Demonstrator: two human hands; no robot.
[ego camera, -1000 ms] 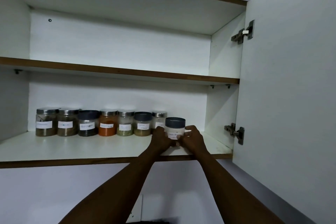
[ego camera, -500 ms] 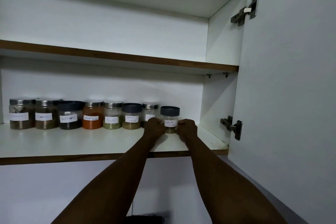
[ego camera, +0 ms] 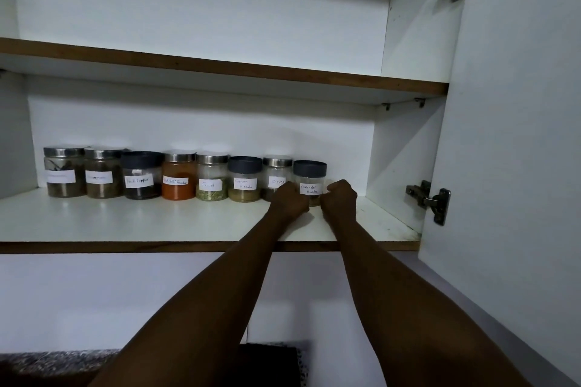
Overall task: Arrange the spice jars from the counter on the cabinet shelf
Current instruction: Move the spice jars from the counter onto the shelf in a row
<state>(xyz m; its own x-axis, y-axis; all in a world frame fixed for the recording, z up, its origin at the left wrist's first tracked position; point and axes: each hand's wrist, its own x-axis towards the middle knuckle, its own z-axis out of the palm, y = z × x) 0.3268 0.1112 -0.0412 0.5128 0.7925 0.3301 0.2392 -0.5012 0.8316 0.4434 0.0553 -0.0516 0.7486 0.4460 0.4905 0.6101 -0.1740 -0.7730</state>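
Note:
Several labelled spice jars stand in a row along the back of the lower cabinet shelf (ego camera: 132,223). The rightmost is the coriander powder jar (ego camera: 310,181), with a dark lid and a white label. My left hand (ego camera: 289,201) grips its left side and my right hand (ego camera: 341,199) grips its right side, fingers curled around its lower half. The jar stands upright on the shelf beside the cloves jar (ego camera: 276,171). Further left stand the garam masala jar (ego camera: 244,179), the fennel jar (ego camera: 212,177) and the red chilli powder jar (ego camera: 178,175).
The cabinet door (ego camera: 518,135) hangs open at the right, with hinges (ego camera: 429,199) on its inner edge. The upper shelf (ego camera: 220,67) holds nothing that I can see. A speckled counter (ego camera: 56,358) shows at the bottom left. Bare shelf lies right of the jars.
The coriander jar has gone from near the shelf's front edge back into line with the row, both hands still on it. The view has shifted closer.

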